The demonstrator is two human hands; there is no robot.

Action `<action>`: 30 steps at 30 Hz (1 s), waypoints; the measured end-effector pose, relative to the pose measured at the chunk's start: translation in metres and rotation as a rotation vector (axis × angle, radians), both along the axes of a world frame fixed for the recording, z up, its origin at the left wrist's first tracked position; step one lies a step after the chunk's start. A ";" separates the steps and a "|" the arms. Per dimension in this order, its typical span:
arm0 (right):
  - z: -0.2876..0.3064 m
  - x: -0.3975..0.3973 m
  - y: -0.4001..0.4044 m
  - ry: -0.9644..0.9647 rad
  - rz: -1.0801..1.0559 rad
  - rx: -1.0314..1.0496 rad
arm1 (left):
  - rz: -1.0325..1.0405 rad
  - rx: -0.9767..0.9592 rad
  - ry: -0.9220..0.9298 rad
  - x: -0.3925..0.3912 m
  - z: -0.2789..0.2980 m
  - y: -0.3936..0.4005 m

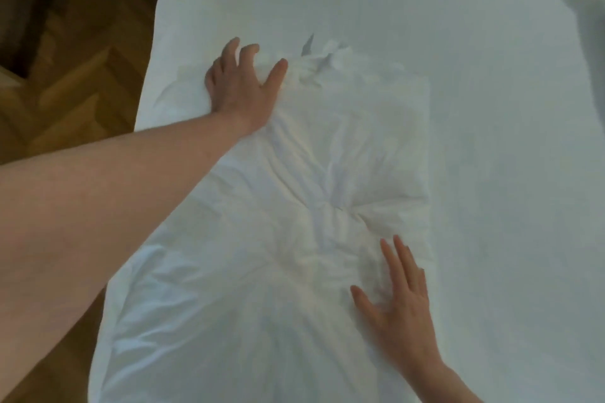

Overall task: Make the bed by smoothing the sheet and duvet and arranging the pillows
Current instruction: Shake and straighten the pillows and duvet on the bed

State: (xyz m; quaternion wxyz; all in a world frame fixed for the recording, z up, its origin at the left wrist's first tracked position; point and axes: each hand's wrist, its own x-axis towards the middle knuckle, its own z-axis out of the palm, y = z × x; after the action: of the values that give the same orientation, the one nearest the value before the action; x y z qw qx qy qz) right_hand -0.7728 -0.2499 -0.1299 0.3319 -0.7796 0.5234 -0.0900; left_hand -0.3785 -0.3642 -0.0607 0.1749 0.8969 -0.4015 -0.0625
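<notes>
The bed sheet (pixel 491 141) lay flat and largely smooth beneath and beyond both hands, extending well to the right of them. On it rested 1 white pillow (pixel 294 206), creased and puckered at its middle, with its long axis running away from the person, from the near edge of the view toward the far end of the bed. It lay directly under both hands, close to the bed's left edge, past which wood flooring (pixel 65 59) showed to the left of the left arm. The pillow's far end was bunched just to the right of the left hand's fingertips. The left hand (pixel 242 88) was at full reach on the far left corner of the pillow, fingers spread wide and slightly bent, pressing the fabric and gripping nothing. The right hand (pixel 399 307) lay flat near the pillow's near right edge, fingers straight and splayed, palm down, holding nothing. The right hand was the nearer to the person; the left was nearer the bunched end. In my judgement, the coming move was to flatten that far end, which falls to the left hand.
</notes>
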 end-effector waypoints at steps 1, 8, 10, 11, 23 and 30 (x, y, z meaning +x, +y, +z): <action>0.000 -0.010 0.004 0.041 -0.064 0.044 | 0.027 -0.016 0.010 -0.001 -0.005 0.029; -0.003 -0.039 0.020 0.155 -0.256 0.379 | 0.327 0.221 0.264 -0.043 -0.031 0.274; -0.008 -0.045 0.018 0.146 -0.301 0.466 | 0.431 0.298 0.518 -0.060 -0.040 0.328; -0.011 -0.048 0.015 0.135 -0.335 0.505 | 0.478 0.319 0.644 -0.072 -0.040 0.345; -0.014 -0.068 -0.015 0.127 -0.525 0.844 | 0.739 0.387 1.037 -0.074 -0.054 0.363; 0.046 -0.075 -0.037 -0.070 -0.590 0.891 | 0.774 0.277 1.072 -0.099 -0.007 0.353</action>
State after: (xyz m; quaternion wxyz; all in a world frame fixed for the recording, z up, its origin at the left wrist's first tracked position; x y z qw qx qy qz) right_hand -0.8478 -0.2874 -0.0839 0.6086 -0.3797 0.6963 0.0254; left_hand -0.4775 -0.0116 -0.0680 0.2429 0.8351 0.1030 -0.4827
